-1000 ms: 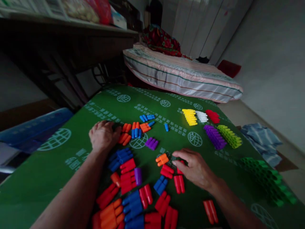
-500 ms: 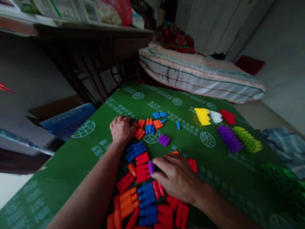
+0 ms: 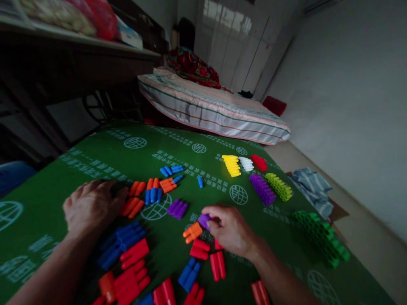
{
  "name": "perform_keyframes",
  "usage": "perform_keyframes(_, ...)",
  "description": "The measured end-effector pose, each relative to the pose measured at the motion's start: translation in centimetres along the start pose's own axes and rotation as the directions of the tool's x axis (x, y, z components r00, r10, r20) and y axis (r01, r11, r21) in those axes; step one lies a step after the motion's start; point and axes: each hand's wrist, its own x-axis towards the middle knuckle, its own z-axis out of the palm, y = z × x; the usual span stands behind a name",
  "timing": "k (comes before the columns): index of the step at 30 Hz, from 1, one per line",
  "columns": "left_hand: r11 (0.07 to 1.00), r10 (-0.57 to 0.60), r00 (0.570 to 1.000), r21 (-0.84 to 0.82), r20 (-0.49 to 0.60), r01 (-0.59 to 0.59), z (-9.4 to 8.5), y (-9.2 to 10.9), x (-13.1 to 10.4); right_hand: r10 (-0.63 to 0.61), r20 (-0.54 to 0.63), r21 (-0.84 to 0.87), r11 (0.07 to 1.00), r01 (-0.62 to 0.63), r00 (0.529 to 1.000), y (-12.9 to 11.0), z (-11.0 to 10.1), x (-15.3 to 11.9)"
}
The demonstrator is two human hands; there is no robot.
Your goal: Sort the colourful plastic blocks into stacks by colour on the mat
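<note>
Between the thumb and fingers of my right hand (image 3: 233,233) is a purple plastic bullet-shaped block (image 3: 204,220), held just above the board. An orange block piece (image 3: 192,232) lies close beside it, with red pieces (image 3: 200,249) below. My left hand (image 3: 92,207) rests palm down on the green board (image 3: 104,169), fingers spread loosely, next to orange pieces (image 3: 132,207). A joined purple piece (image 3: 177,209) lies between the two hands. Nearer me are dark blue pieces (image 3: 122,242) and a red cluster (image 3: 132,281).
Farther right stand joined blocks in yellow (image 3: 232,165), white (image 3: 246,164), red (image 3: 259,162), purple (image 3: 262,189), lime (image 3: 279,186) and green (image 3: 321,237). Small blue pieces (image 3: 171,170) lie at the back. Beyond the board are a bed (image 3: 216,114) and a dark desk (image 3: 79,63).
My right hand has carried the purple block away from the red cluster, toward the board's middle. The view has swung to the right. My left hand stays beside the orange pieces.
</note>
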Motion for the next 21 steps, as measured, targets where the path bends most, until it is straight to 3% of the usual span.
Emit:
perform_keyframes(3,1.000,-0.014,1.000,0.020,0.009,0.014,-0.2,0.1,0.0,0.133,0.004,0.082,0.988,-0.133,0.991,3.7,-1.0,-0.6)
perform_keyframes(7,0.999,-0.017,1.000,0.027,0.007,0.017,-0.1,0.0,0.1,0.135,-0.024,0.038,0.990,-0.134,0.991,5.8,-2.2,-1.3)
perform_keyframes(13,1.000,-0.015,0.999,0.003,0.032,0.015,0.1,-0.2,0.4,0.124,-0.075,-0.305,0.942,-0.141,0.989,3.9,-3.0,-1.7)
perform_keyframes(17,1.000,-0.007,1.000,0.002,0.023,0.007,0.1,-0.2,0.4,0.207,-0.132,-0.502,0.829,-0.246,0.969,2.3,-1.7,-2.1)
perform_keyframes(21,1.000,0.003,1.000,0.024,0.024,-0.003,0.2,-0.3,0.5,0.228,-0.152,-0.556,0.785,-0.274,0.962,1.9,-0.6,-2.5)
